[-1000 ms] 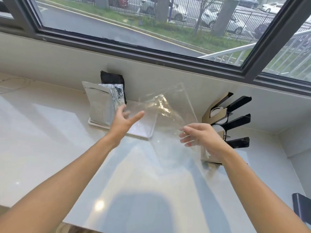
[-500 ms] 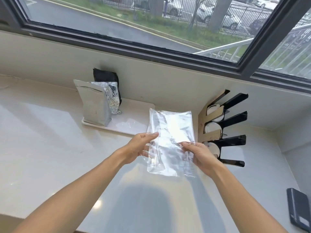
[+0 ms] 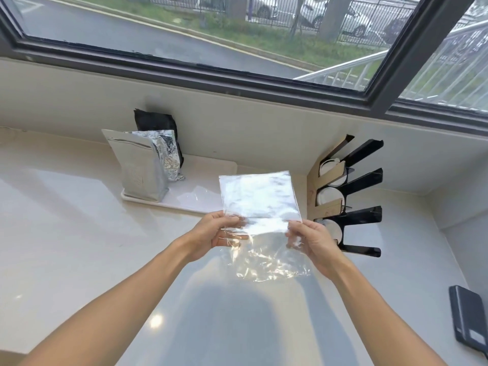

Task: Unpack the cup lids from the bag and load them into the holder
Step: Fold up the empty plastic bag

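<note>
A clear plastic bag [image 3: 260, 207] is held up above the pale surface [image 3: 79, 233], its far part flat and upright, its near part crumpled and hanging toward the viewer. The left hand [image 3: 219, 231] pinches its left edge with closed fingers, and the right hand [image 3: 309, 240] grips its right edge the same way. Just to the right stands the black-and-wood lid holder [image 3: 351, 196] against the wall, white cup lids [image 3: 328, 196] in its slots. Far left, a white tray [image 3: 200, 191] carries a silver foil pouch [image 3: 140, 167], a crinkled foil pack and a black pouch [image 3: 155, 122]. A dark phone [image 3: 470, 323] lies near right.
</note>
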